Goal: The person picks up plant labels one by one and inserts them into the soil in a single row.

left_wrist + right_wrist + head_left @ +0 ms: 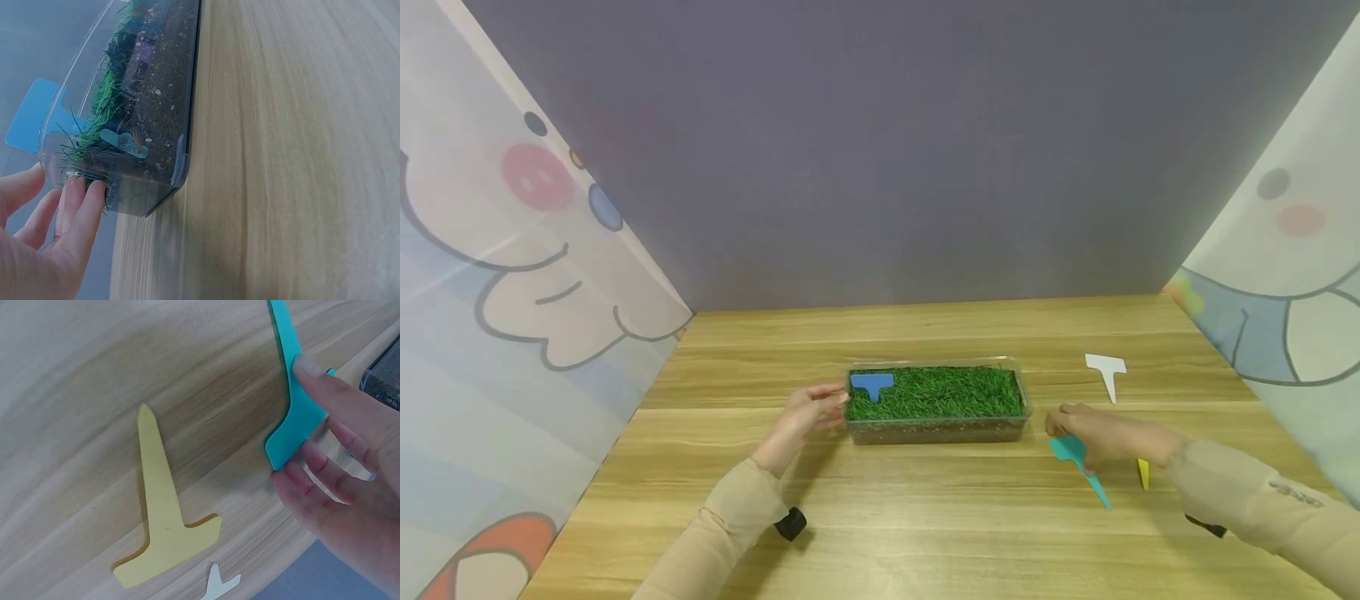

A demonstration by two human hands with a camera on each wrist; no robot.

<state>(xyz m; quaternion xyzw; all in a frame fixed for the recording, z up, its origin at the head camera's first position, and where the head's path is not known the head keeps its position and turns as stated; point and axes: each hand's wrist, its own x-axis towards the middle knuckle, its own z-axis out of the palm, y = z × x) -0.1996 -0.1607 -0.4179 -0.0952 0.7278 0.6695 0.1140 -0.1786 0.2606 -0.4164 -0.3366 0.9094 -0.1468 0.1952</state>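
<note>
A clear rectangular planter [940,432] of soil and green grass [955,392] sits mid-table. In its left end a blue T-shaped plant label [872,382] stands in the grass. My left hand [801,421] touches the planter's left end wall with extended fingertips, as the left wrist view shows. To the right of the planter, my right hand [1108,433] pinches a teal T-shaped plant label [297,425], thumb on its stem and fingers at its wide head. Whether the teal label is off the table is hard to tell.
A yellow plant label [165,540] lies on the table beside my right hand, partly hidden by the forearm in the head view. Farther back lies a white plant label [1107,367]. A grey panel [910,167] closes off the table's far edge, with printed panels on both sides.
</note>
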